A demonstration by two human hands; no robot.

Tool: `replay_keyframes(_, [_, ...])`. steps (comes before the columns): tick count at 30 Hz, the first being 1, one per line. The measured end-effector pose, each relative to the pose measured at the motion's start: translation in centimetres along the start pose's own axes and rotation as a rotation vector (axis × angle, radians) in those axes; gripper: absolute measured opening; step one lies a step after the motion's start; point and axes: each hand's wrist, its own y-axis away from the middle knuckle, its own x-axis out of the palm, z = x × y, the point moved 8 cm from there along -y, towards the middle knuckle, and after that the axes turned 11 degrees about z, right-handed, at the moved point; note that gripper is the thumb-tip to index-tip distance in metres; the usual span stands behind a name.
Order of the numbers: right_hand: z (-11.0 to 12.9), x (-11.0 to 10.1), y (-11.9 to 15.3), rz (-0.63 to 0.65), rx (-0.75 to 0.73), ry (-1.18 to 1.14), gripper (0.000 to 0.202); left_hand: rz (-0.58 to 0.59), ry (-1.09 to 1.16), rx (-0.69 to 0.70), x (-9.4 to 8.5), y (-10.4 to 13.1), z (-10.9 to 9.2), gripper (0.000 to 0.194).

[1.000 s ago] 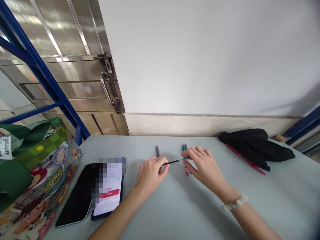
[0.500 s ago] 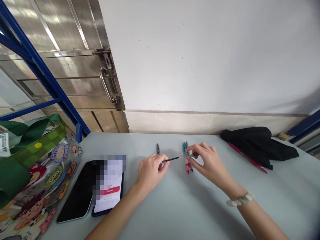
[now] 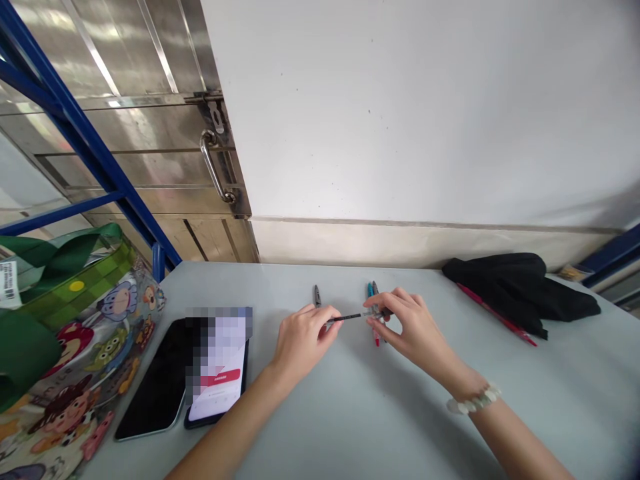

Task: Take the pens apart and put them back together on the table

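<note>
A slim dark rod [image 3: 349, 317] lies between the hands above the bench [image 3: 320, 413], nearer its far edge. The left hand [image 3: 301, 337] pinches it; the right hand's [image 3: 413, 327] narrow grip holds a clear piece [image 3: 369, 312]. Light, aligned pinches seem best. The barcode label [image 3: 9, 285] on the bag [image 3: 113, 350] is illegible.

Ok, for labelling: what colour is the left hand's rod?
The rod looks black, clearest in the head view.

A beaded bracelet [image 3: 474, 402] (pale green-white) circles the right wrist [image 3: 465, 381].
</note>
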Motion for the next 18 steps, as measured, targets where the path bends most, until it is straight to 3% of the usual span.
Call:
replay_keyframes(6, [-0.9, -0.8, 0.1, -0.044, 0.051, 0.048, 0.014, -0.018, -0.01, 0.004, -0.3, 0.0, -0.1, 0.013])
replay_keyframes(18, [-0.3, 0.1, 0.1, 0.009, 0.058, 0.045, 0.009, 0.007, -0.024, 0.001, -0.1, 0.0, -0.3, 0.015])
